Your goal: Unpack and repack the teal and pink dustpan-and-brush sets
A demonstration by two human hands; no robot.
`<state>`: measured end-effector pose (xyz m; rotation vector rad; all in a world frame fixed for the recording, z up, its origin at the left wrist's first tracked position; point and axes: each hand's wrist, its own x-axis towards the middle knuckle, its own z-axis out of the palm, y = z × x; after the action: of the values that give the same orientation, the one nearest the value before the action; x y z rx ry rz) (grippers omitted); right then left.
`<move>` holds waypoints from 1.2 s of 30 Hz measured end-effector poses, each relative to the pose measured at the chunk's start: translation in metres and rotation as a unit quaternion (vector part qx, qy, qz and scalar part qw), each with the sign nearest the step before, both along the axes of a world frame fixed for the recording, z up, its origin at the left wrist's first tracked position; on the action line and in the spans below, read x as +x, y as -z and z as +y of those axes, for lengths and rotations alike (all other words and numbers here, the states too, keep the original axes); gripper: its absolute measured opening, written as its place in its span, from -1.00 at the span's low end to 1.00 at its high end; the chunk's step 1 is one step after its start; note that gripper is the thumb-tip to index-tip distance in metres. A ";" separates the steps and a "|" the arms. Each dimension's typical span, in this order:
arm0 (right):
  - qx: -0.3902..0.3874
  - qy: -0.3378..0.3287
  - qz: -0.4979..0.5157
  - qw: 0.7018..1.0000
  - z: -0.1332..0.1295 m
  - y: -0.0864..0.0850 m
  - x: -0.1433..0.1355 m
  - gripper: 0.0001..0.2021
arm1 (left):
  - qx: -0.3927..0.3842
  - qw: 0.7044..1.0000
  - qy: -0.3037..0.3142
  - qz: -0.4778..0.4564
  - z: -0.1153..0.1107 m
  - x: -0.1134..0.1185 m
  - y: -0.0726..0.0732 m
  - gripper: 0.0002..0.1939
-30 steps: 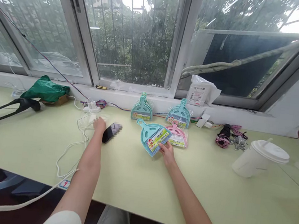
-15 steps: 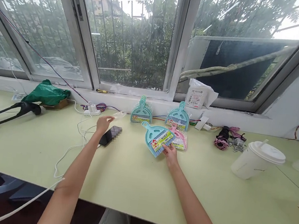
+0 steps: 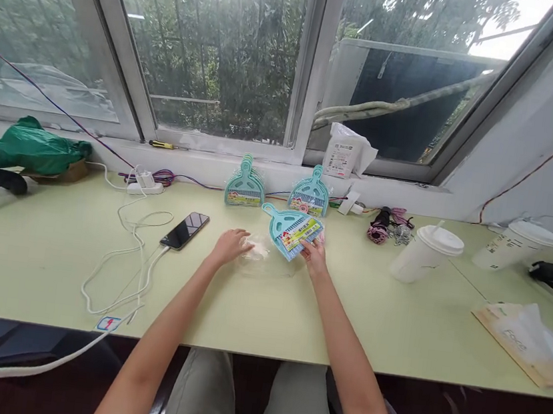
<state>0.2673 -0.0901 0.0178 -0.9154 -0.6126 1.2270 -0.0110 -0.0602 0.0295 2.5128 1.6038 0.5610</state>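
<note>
Head view: we've got both hands mid-frame on the pale green table [image 3: 46, 273].
Left hand [image 3: 229, 247] pinches a clear plastic bag [image 3: 264, 262]; right hand [image 3: 313, 255] grips the teal mini dustpan-and-brush set [image 3: 290, 230]. Best keep that bag mouth wide open.

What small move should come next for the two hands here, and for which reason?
Probably slide the teal dustpan set into the clear bag. The right hand holds the set just above the bag, and the left hand rests on the bag's left edge, seemingly steadying it.
</note>
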 end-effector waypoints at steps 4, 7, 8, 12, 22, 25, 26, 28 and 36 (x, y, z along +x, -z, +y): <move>0.002 0.005 -0.011 1.000 -0.001 -0.007 0.007 -0.60 | -0.074 0.992 0.099 -0.009 -0.002 0.021 0.002 -0.36; 0.016 0.005 -0.005 1.000 -0.002 -0.010 0.010 -0.57 | -0.124 0.978 0.143 -0.091 0.003 0.018 0.006 -0.30; 0.020 0.004 -0.004 1.000 -0.002 -0.011 0.010 -0.57 | -0.135 0.971 0.157 -0.120 0.005 0.016 0.008 -0.27; 0.021 -0.005 -0.012 1.000 -0.004 -0.016 0.008 -0.59 | -0.133 0.967 0.145 -0.164 0.011 0.011 0.015 -0.52; -0.012 -0.186 -0.071 0.980 -0.013 -0.027 0.006 -0.59 | 0.074 0.976 -0.160 -0.126 0.009 -0.011 0.006 -0.59; -0.034 -0.222 -0.106 0.969 -0.015 -0.029 0.010 -0.59 | 0.085 0.971 -0.205 -0.086 0.007 -0.015 0.007 -0.55; -0.040 -0.224 -0.114 0.967 -0.016 -0.030 0.012 -0.60 | 0.086 0.970 -0.213 -0.076 0.007 -0.015 0.008 -0.54; -0.047 -0.217 -0.122 0.967 -0.016 -0.031 0.014 -0.62 | 0.081 0.970 -0.220 -0.062 0.004 -0.014 0.010 -0.53; -0.026 -0.104 -0.093 0.990 -0.014 -0.019 -0.018 -0.70 | 0.085 0.977 -0.177 -0.087 -0.006 0.002 0.009 -0.57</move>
<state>0.2491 -0.1039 0.0367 -1.0372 -0.8444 1.3582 -0.0095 -0.0666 0.0201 2.2148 2.0197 0.9676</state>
